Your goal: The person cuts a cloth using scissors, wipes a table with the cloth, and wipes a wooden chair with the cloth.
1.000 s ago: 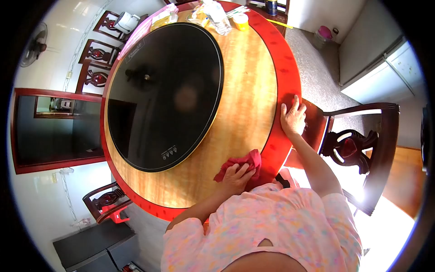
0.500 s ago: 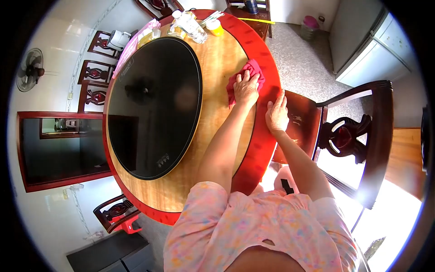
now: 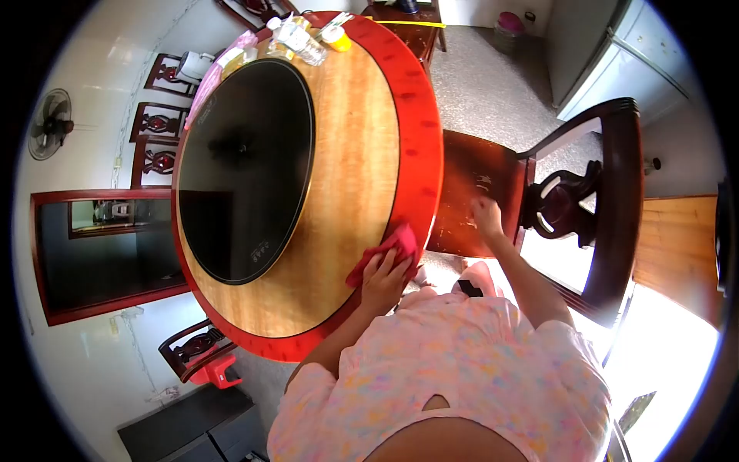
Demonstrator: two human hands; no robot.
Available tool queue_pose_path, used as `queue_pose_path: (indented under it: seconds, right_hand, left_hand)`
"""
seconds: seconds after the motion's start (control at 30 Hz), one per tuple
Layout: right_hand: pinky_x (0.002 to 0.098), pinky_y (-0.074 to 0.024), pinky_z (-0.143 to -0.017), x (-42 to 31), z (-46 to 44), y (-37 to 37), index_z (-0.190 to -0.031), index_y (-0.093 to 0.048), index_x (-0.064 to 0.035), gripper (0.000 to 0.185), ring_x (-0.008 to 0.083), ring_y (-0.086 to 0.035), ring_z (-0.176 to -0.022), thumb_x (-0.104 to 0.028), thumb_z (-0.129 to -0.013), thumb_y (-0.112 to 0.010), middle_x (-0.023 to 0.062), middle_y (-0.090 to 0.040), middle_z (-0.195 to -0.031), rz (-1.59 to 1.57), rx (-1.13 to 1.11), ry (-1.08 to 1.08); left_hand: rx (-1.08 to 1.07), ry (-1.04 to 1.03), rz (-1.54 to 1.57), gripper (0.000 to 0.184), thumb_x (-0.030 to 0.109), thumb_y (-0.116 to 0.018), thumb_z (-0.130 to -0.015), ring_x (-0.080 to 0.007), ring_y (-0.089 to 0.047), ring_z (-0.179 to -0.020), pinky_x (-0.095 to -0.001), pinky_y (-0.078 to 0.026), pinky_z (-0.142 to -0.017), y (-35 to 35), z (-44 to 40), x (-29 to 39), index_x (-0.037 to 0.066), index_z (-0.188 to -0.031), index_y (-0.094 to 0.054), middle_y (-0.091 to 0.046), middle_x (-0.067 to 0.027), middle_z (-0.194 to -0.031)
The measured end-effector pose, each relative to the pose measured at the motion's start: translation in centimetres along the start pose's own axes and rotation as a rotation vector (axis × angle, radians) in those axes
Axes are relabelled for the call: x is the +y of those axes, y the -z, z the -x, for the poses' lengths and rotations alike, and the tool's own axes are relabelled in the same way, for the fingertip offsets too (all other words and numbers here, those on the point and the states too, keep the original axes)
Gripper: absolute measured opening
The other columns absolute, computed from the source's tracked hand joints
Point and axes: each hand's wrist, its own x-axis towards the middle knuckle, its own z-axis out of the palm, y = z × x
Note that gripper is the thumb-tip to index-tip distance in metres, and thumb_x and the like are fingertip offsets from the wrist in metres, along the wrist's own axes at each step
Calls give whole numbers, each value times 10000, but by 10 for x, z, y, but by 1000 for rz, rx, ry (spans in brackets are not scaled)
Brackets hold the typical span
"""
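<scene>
My left hand (image 3: 382, 288) grips a bunched red cloth (image 3: 395, 252), pressing it on the near edge of a round table (image 3: 350, 154). The cloth lies across the table's red rim (image 3: 418, 131) and the edge of its wood-patterned middle. Off the table, my right hand (image 3: 486, 215) hangs above the seat of a dark wooden chair (image 3: 481, 173). Its fingers are blurred and look curled; nothing shows in them. A black round turntable (image 3: 250, 169) sits on the tabletop, beyond my left hand.
At the table's far end are a clear plastic bottle (image 3: 308, 50), a yellow-and-white container (image 3: 336, 38) and pink plastic (image 3: 206, 88). The chair's carved back (image 3: 620, 208) rises at the right. A red stool (image 3: 223, 372) stands lower left, and a fridge (image 3: 623, 65) upper right.
My left hand has drawn the red cloth along the rim toward my body. My right hand has left the table edge and moved over the chair seat. The view has shifted slightly.
</scene>
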Motion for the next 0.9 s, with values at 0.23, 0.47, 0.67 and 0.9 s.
queue_pose_path:
  seconds: [0.23,0.47,0.67,0.9]
  right_hand:
    - [320,-441,-446,96,76,38,-612,-573,7,188,198,-554,-450,-143,-714,-524,120,-553,-514,136,-129,-247]
    - [286,-451,-480,143,90,75,-734,-578,9,69,163,-563,-542,-25,-690,-538,107,-573,-620,212,-110,-10]
    - [332,-479,-593,151,140,104,-889,-590,-39,231,213,-599,-659,-6,-667,-539,124,-607,-716,477,-355,-44]
    - [257,-438,-446,195,172,192,-921,-519,-56,179,167,-538,-540,-188,-807,-485,75,-556,-700,-599,342,-420]
  left_hand:
    - [31,-18,-51,345,160,-575,-712,-347,-448,-989,-404,-375,-819,-11,-20,-2,179,-1056,-592,-496,-141,-1144]
    - [148,-20,-44,312,90,-520,-775,-396,-428,-1015,-451,-326,-918,-56,-202,-29,131,-1082,-561,-459,-160,-1181]
    - [166,93,-129,276,183,-525,-795,-370,-455,-973,-442,-409,-820,-67,-253,-26,165,-1067,-570,-495,-119,-1092]
    - [138,-29,-32,307,160,-531,-789,-365,-424,-1015,-456,-393,-823,-43,-138,-18,159,-1096,-548,-441,-123,-1208]
